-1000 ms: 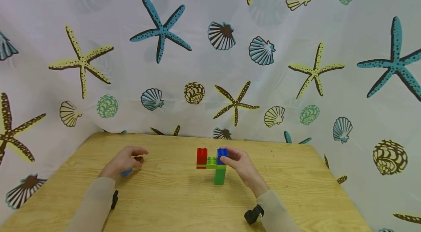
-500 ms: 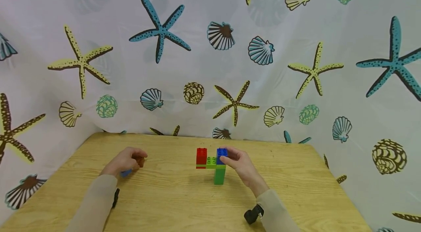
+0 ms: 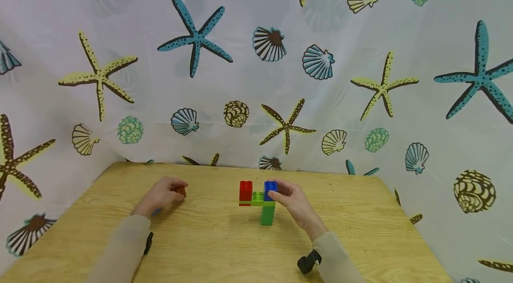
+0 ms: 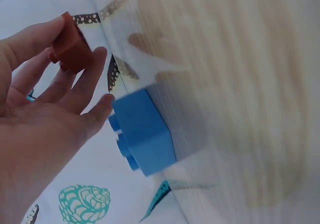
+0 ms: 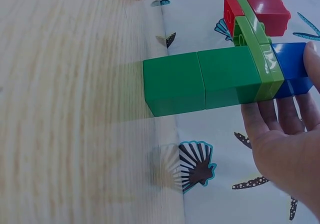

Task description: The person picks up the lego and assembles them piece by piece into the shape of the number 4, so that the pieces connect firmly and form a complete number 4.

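My left hand (image 3: 162,196) pinches a rust-brown toy building brick (image 4: 73,49) between thumb and fingers. A light blue brick (image 4: 142,131) lies on the table close by, mostly hidden under that hand in the head view. At the table's middle, my right hand (image 3: 294,203) grips the dark blue brick (image 3: 270,186) that tops a small block structure. Two stacked green bricks (image 5: 200,81) form its upright base. Thin lime green pieces (image 3: 258,198) reach leftward from it, with a red brick (image 3: 246,190) on their far end, raised off the table.
The wooden table (image 3: 216,247) has a pale grain. A white curtain (image 3: 224,82) printed with starfish and shells hangs behind it and along both sides. Each wrist wears a black strap with a small device, such as the right one (image 3: 308,261).
My left hand has closed on the brown brick and moved right with it, away from the light blue brick. The right hand and the structure have stayed in place.
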The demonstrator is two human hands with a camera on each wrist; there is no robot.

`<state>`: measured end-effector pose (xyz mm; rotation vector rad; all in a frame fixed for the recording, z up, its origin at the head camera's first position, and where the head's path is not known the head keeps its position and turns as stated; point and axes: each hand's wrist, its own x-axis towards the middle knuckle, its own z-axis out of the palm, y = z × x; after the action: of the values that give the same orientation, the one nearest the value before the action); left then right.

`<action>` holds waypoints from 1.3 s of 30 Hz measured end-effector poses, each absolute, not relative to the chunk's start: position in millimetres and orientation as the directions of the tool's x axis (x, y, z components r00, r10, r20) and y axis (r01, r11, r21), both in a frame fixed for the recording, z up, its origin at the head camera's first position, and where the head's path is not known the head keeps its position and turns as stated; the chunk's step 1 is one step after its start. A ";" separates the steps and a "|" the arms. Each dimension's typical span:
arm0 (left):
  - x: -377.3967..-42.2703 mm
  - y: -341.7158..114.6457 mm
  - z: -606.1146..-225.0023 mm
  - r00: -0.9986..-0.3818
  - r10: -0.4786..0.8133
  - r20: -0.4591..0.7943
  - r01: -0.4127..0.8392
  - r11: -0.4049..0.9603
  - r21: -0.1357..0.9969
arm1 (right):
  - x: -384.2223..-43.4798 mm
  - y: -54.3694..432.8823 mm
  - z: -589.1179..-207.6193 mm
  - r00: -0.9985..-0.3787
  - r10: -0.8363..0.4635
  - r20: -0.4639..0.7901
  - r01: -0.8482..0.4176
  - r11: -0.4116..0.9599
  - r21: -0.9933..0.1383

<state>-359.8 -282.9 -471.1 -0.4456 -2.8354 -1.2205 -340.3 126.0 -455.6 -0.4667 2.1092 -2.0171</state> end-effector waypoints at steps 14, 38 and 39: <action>-353.0 -232.0 -453.9 -0.965 0.164 0.205 0.263 0.557 0.788 | -339.8 125.2 -455.3 -0.929 -0.361 0.080 -0.097 0.030 -0.995; -345.5 -164.4 -420.0 -0.942 0.161 0.295 0.336 0.421 0.843 | -340.9 126.3 -455.8 -0.929 -0.363 0.070 -0.075 0.001 -0.997; -344.8 -162.3 -419.4 -0.941 0.158 0.299 0.338 0.423 0.840 | -340.9 126.3 -455.7 -0.929 -0.363 0.069 -0.075 0.003 -0.997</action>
<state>-344.8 -162.3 -419.4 -0.4406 -2.4989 -1.5373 -340.9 126.3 -455.7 -0.4612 2.0645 -2.0302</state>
